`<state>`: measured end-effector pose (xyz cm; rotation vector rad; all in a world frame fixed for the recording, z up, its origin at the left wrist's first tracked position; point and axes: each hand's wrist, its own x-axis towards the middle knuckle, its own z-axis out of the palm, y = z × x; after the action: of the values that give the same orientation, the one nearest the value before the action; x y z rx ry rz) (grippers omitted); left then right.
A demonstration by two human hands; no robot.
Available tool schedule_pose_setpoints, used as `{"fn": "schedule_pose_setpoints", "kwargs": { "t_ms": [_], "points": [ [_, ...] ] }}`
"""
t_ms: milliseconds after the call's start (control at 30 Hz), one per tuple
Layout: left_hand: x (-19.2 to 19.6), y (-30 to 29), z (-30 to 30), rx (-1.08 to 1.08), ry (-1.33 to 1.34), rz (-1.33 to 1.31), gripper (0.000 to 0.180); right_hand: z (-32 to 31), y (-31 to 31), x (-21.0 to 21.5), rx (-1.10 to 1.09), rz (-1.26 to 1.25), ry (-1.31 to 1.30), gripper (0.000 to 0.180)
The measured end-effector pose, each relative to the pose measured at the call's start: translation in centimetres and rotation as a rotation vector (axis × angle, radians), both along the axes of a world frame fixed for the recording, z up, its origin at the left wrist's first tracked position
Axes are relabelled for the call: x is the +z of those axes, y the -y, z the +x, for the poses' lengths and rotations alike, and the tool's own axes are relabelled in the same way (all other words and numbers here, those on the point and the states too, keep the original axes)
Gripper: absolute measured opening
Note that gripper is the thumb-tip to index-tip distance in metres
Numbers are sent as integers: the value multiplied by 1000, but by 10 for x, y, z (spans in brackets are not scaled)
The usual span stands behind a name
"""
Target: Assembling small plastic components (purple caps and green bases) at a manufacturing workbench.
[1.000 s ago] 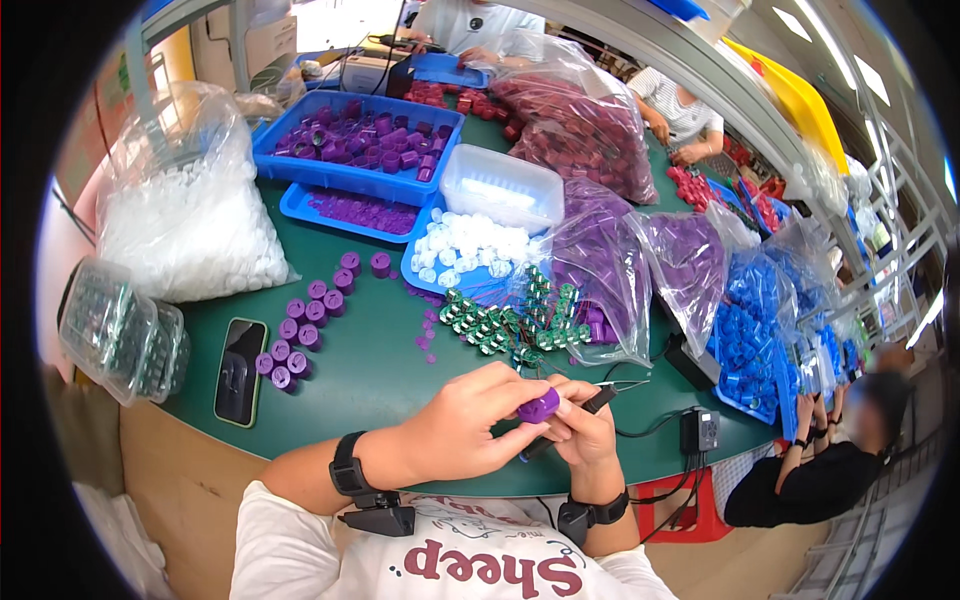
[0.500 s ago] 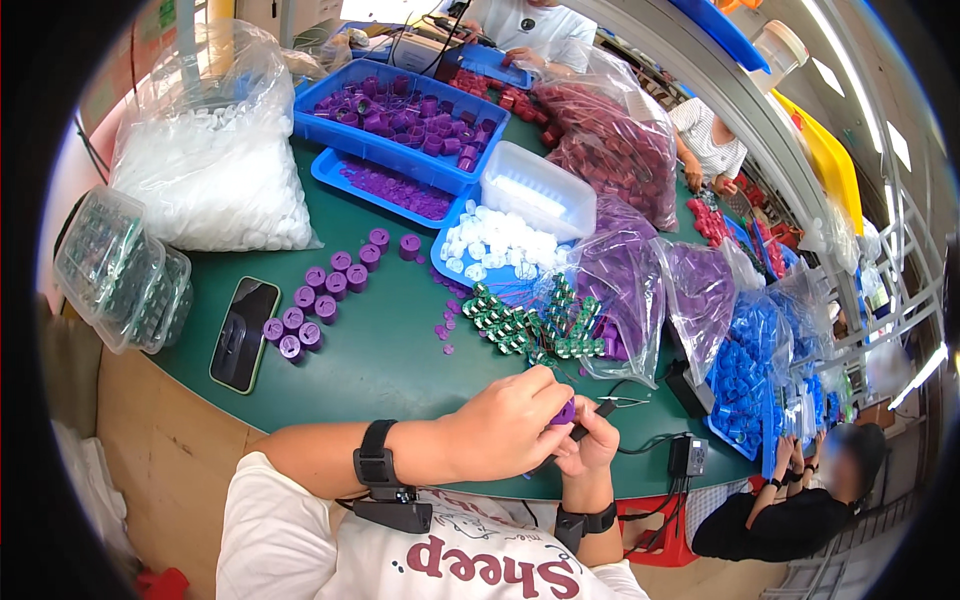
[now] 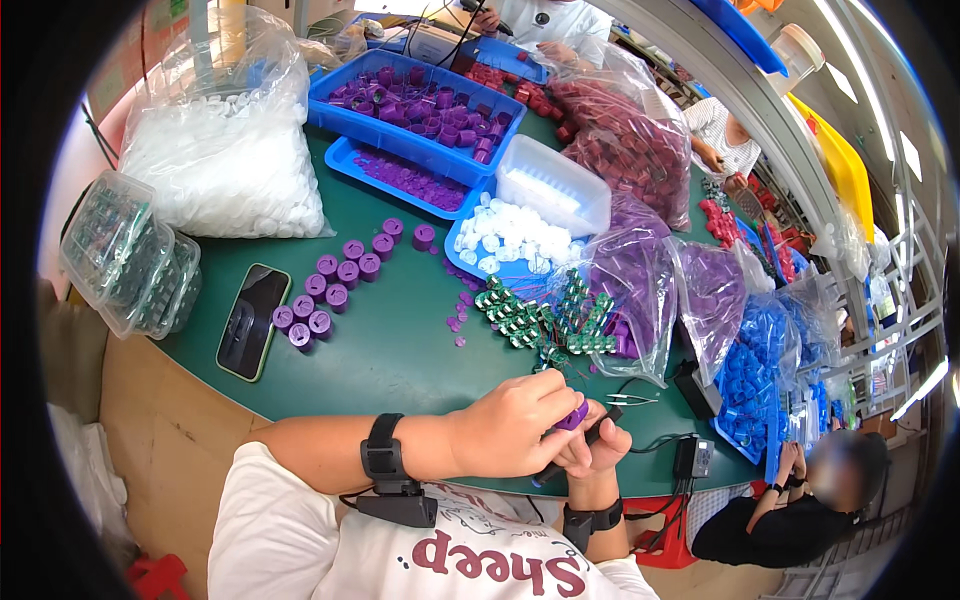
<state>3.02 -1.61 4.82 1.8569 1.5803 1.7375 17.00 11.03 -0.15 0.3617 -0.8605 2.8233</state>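
Observation:
My left hand (image 3: pixel 508 424) is closed, its fingertips on a small round purple plastic part (image 3: pixel 572 417). Right beside it, my right hand (image 3: pixel 606 452) is closed around a slim black stick-like tool (image 3: pixel 598 430). That tool slants down between the two hands, with a bluish end below the left fingers; its exact kind is unclear. The fingers hide much of the purple part. Beyond my hands lies a heap of green circuit boards with wires (image 3: pixel 530 318). Tweezers (image 3: pixel 632 399) rest to the right of my hands.
Purple caps (image 3: pixel 337 297) stand in rows beside a phone (image 3: pixel 254 322). Farther back are a blue bin of purple parts (image 3: pixel 415 108), a tray of white discs (image 3: pixel 510 232) and a bag of white parts (image 3: pixel 225 170). A black box with cables (image 3: pixel 692 457) sits at the right edge.
The whole view has shifted slightly. My hands stay together; the purple part has tilted, and more of the black tool now shows, including its bluish end below my left fingers.

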Motion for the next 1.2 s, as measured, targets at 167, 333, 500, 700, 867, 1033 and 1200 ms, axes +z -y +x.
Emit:
{"fn": "schedule_pose_setpoints", "kwargs": {
  "t_ms": [167, 333, 500, 700, 867, 1033, 1200],
  "points": [
    [-23, -7, -12, 43, -30, -23, 35, 5, -2, 26, -293, 583, 384, 43],
    [-46, -7, -16, 39, -291, -627, 44, -25, 21, 51, -293, 1611, 707, 31],
    [-78, 2, -26, 121, -125, -377, 35, -14, 4, 56, -597, 910, 282, 44],
    [-81, 3, -26, 74, -70, -453, 35, -46, 10, 50, -467, 443, -115, 63],
    [-78, 4, -24, 112, -89, -420, 25, -58, 14, 29, -428, 689, 42, 58],
    [-82, 5, -23, 125, -74, -399, 23, -63, 8, 11, -400, 725, 128, 55],
    [-88, 4, -25, 114, -45, -397, 21, -64, 13, 0, -378, 762, 146, 57]
  ]
}}
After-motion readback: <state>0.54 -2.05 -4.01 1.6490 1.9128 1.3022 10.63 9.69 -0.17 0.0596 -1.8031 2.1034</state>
